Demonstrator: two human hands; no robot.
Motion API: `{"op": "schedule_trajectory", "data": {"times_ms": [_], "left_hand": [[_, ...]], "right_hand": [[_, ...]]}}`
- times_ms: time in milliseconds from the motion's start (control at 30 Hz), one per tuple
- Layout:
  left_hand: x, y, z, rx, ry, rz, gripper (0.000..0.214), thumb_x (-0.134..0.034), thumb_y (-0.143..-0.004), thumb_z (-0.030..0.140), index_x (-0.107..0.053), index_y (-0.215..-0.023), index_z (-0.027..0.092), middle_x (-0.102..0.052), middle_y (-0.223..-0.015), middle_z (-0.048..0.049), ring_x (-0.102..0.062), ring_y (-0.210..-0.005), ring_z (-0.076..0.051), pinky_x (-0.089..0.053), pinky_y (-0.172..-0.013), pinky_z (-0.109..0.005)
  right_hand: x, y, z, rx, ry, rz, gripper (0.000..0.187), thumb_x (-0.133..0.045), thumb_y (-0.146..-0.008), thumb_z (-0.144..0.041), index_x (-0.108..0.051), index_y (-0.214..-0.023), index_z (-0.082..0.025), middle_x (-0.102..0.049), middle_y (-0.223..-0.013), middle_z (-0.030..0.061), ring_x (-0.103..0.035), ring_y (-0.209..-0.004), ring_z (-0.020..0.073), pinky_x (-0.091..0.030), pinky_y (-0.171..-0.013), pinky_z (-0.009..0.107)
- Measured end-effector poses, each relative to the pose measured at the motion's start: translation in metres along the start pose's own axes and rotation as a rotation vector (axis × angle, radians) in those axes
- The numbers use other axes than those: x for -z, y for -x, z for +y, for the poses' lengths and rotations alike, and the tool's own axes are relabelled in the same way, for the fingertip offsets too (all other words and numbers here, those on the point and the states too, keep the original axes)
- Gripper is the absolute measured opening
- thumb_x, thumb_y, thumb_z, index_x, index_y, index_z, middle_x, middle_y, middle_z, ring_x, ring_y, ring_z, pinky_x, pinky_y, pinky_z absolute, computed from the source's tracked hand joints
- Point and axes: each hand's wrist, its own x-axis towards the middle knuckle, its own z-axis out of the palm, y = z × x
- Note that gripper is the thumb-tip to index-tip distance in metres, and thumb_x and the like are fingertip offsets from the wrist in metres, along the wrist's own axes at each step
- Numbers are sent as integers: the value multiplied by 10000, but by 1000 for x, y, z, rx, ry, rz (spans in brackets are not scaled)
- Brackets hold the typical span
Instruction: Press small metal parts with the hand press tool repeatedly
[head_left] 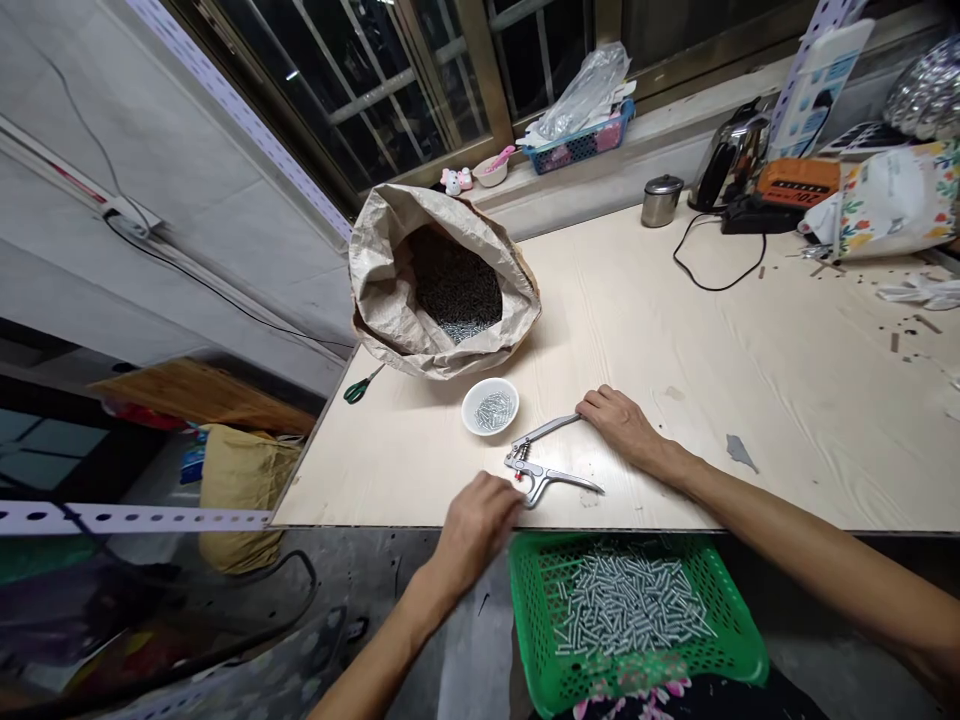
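Metal hand pliers (546, 462) lie on the pale wooden table (750, 380) near its front edge, handles spread. My right hand (616, 420) rests on the table with curled fingers touching the end of the upper handle. My left hand (474, 525) sits at the table edge beside the pliers' jaws, fingers bunched together; what they pinch, if anything, I cannot make out. A small white bowl (490, 406) of metal pieces stands just behind the pliers. On my lap a green plastic basket (720, 640) holds several small silver parts.
An open paper sack (390, 290) of dark metal pieces stands at the table's back left, green-handled scissors (361, 386) beside it. A kettle (731, 152), a steel cup (661, 199), a black cord (712, 280), a printed bag (896, 200) and scattered scraps (911, 330) occupy the back right.
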Motion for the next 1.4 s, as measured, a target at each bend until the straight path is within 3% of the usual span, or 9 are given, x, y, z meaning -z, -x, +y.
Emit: {"op": "schedule_trajectory", "data": {"times_ms": [100, 233, 367, 533, 900, 1067, 1200, 1333, 1400], "left_hand": [[9, -16, 10, -82, -83, -20, 170, -517, -923, 268, -650, -998, 193, -660, -872, -52, -541, -811, -188, -450, -662, -290], [5, -52, -32, 247, -230, 46, 209, -489, -927, 208, -692, -883, 181, -661, -839, -68, -534, -821, -197, -434, -678, -287], [-8, -90, -78, 410, -240, -138, 206, -516, -904, 212, -718, -885, 174, -670, -911, -89, -543, -906, -223, -439, -703, -288], [-22, -109, -92, 430, -219, -321, 211, -506, -866, 125, -716, -877, 140, -668, -936, -118, -567, -978, -243, -445, -753, -293], [-28, -111, -99, 469, -160, -295, 165, -517, -813, 60, -674, -852, 92, -668, -907, -142, -603, -860, -222, -452, -751, -299], [-15, -107, -88, 493, -109, -206, 206, -491, -826, 78, -689, -880, 98, -677, -948, -136, -615, -877, -212, -468, -764, -302], [1, -83, -61, 572, 232, -10, 153, -586, -813, 218, -708, -885, 163, -713, -922, -71, -649, -837, -189, -490, -756, -285], [-1, -48, -36, 776, 563, -60, 177, -670, -731, 329, -716, -795, 170, -731, -791, -47, -653, -713, -182, -488, -651, -269], [-8, -35, -32, 854, 666, -100, 228, -684, -695, 365, -712, -777, 154, -720, -740, -49, -632, -652, -173, -467, -593, -260]], "right_hand": [[0, -1, 0, -7, -7, -15, 187, -438, -912, -60, -582, -877, -175, -588, -872, 56, -449, -830, 193, -314, -676, 297], [1, -1, -1, -5, -1, 0, 224, -412, -911, -43, -582, -863, -181, -591, -874, 55, -449, -821, 189, -312, -669, 300], [-1, -2, -1, -7, -7, 25, 234, -409, -909, -42, -587, -869, -187, -592, -866, 50, -454, -817, 190, -319, -666, 302], [-5, -3, 0, -11, 8, 26, 205, -434, -910, -65, -595, -874, -188, -598, -862, 52, -460, -820, 194, -326, -672, 305], [-6, -6, -1, -20, 10, 17, 190, -450, -913, -67, -595, -874, -184, -601, -864, 47, -474, -825, 191, -315, -667, 304], [-7, -6, 1, -23, 37, 10, 192, -459, -901, -50, -589, -870, -188, -602, -871, 46, -477, -827, 192, -321, -670, 301], [-3, -8, -1, -53, 40, -20, 185, -470, -897, -56, -601, -896, -186, -611, -902, 52, -483, -837, 199, -321, -669, 306], [14, -4, -17, -107, -2, 18, 115, -513, -910, -160, -616, -960, -162, -612, -964, 91, -493, -855, 216, -325, -687, 328], [24, 2, -30, -24, -102, -10, 138, -521, -923, -241, -621, -866, -164, -608, -874, 80, -506, -842, 211, -328, -696, 332]]}}
